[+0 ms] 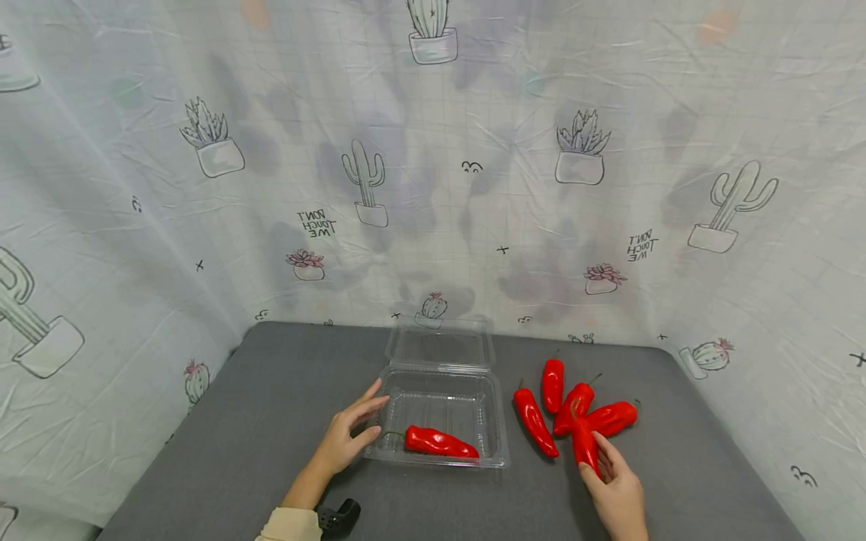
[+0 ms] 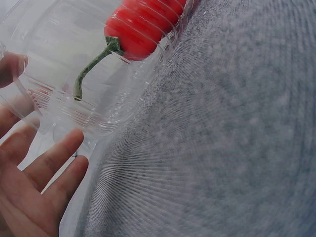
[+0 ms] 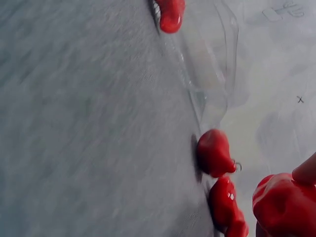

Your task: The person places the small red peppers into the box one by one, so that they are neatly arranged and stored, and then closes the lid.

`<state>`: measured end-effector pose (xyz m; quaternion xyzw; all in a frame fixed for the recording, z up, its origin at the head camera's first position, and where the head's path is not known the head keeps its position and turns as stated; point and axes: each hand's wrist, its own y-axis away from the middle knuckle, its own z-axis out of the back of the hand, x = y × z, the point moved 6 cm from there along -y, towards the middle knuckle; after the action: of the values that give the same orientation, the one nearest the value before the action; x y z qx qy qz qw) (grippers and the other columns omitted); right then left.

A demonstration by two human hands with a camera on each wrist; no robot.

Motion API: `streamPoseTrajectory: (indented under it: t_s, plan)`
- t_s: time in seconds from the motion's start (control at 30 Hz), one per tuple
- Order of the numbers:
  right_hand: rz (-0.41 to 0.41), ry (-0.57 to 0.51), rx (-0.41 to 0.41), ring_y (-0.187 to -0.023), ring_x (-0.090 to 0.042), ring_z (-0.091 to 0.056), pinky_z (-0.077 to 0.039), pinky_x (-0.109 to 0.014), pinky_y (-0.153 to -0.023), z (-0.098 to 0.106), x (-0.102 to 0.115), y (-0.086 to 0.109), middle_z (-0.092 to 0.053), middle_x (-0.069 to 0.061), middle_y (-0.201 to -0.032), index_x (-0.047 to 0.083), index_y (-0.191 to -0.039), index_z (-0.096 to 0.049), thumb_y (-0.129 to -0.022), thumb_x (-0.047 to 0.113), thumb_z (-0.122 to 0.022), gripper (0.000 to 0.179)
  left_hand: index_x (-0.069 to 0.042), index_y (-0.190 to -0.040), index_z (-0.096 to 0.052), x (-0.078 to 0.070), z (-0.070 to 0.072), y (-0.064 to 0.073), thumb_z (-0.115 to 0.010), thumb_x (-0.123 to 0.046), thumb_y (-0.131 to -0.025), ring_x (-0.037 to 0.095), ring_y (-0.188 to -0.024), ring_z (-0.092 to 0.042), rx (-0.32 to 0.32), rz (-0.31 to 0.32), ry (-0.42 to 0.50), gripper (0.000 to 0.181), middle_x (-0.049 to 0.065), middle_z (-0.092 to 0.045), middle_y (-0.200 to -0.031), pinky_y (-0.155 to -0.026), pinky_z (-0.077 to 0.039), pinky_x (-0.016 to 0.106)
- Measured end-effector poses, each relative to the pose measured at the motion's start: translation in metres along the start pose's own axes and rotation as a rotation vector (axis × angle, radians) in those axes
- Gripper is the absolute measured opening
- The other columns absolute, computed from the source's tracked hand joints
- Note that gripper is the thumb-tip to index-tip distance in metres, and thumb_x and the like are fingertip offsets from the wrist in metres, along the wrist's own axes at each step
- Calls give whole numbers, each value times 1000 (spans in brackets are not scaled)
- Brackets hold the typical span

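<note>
White plastic-looking sheeting [image 1: 473, 165], printed with potted cacti, succulents and mirrored lettering, hangs behind and to both sides of a dark grey tabletop [image 1: 264, 421]. Near the middle of the table sits a clear plastic hinged container [image 1: 502, 432], its lid [image 1: 441, 344] thrown back toward the sheeting. At the container's left side is the person's left hand [image 1: 348, 432], fingers spread apart and extended along the rim; whether every fingertip touches the plastic cannot be told. To the right, the person's right hand [image 1: 616, 488] is clamped on a glossy red tapered pepper [image 1: 585, 445], pinched between thumb and fingers at the near end of a cluster. Beyond it lie a middle red pepper [image 1: 575, 406] and a right-hand red pepper [image 1: 614, 418] angled away, with an upright-lying red pepper [image 1: 552, 385] farther back and a slanting red pepper [image 1: 533, 421] nearest the container. Another red pepper with a green stem [image 1: 440, 442] lies crosswise inside, along the near wall. A cream sleeve [image 1: 291, 526] and a small black device [image 1: 341, 517] show at the left wrist.
</note>
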<state>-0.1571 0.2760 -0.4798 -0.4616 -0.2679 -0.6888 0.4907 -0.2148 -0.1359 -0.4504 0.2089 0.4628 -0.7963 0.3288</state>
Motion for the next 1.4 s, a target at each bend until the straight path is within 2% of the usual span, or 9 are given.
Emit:
streamPoseTrajectory:
  t_s: [0.13, 0.33, 0.5, 0.57, 0.63, 0.77, 0.83, 1.2, 1.4]
  plan:
    - [-7, -34, 53, -88, 30, -36, -40, 2, -72, -7, 8, -3, -47, -28, -137, -3, -139, -43, -88, 6, -64, 56, 14, -120, -56, 0, 0, 0, -63, 13, -78, 49, -112, -53, 1, 8, 0, 43, 42, -40, -134, -84, -55, 39]
    - [54, -155, 105, -94, 26, -44, -44, 0, -76, -14, 26, -7, -47, -23, -137, -3, -139, -42, -90, 11, -64, 56, 15, -120, -56, -1, 1, -2, -63, 14, -78, 49, -112, -54, 6, 11, 3, 43, 42, -39, -134, -83, -55, 44]
    - [94, -250, 127, -95, 18, -52, -47, -5, -77, -21, 41, -11, -53, 4, -121, -5, -138, -43, -88, 8, -66, 57, 15, -120, -56, 0, 1, -3, -63, 14, -78, 48, -112, -54, 5, 12, 12, 43, 42, -39, -135, -81, -53, 51]
    - [107, -267, 142, -96, 15, -54, -48, -6, -78, -24, 46, -13, -51, 10, -116, -5, -137, -44, -87, 5, -67, 56, 15, -120, -56, 0, 1, -3, -63, 14, -78, 48, -112, -54, 4, 13, 11, 43, 41, -39, -135, -81, -54, 50]
    - [117, -282, 169, -96, 14, -54, -48, -6, -78, -29, 51, -14, -53, 4, -120, -5, -137, -44, -87, 5, -67, 56, 15, -120, -56, 1, 1, -4, -63, 14, -78, 47, -112, -55, 4, 11, 10, 43, 41, -40, -135, -82, -54, 48]
    - [143, -290, 216, -97, 13, -53, -48, -7, -78, -40, 62, -16, -49, -21, -130, -7, -137, -43, -87, 4, -65, 55, 15, -120, -56, 0, 1, -5, -62, 14, -78, 47, -112, -55, 8, 6, 12, 43, 41, -39, -135, -83, -55, 44]
    - [150, -305, 236, -98, 12, -53, -48, -7, -79, -45, 65, -17, -48, -27, -131, -7, -136, -43, -87, 3, -64, 54, 16, -120, -55, 0, 2, -5, -62, 14, -78, 48, -112, -54, 11, 6, 17, 43, 42, -39, -135, -83, -55, 44]
    - [131, -379, 344, -100, 1, -57, -52, -15, -79, -78, 80, -23, -51, -24, -132, -4, -136, -45, -86, 1, -64, 54, 16, -120, -55, 0, 2, -4, -62, 14, -78, 51, -112, -52, 18, 13, 11, 43, 42, -38, -135, -84, -54, 45]
    - [119, -413, 417, -112, -21, -57, -53, -18, -80, -97, 90, -27, -51, -23, -133, -3, -136, -46, -86, 1, -64, 54, 16, -120, -55, -2, 0, -2, -63, 14, -78, 52, -111, -52, 15, 7, 11, 43, 42, -39, -134, -81, -54, 49]
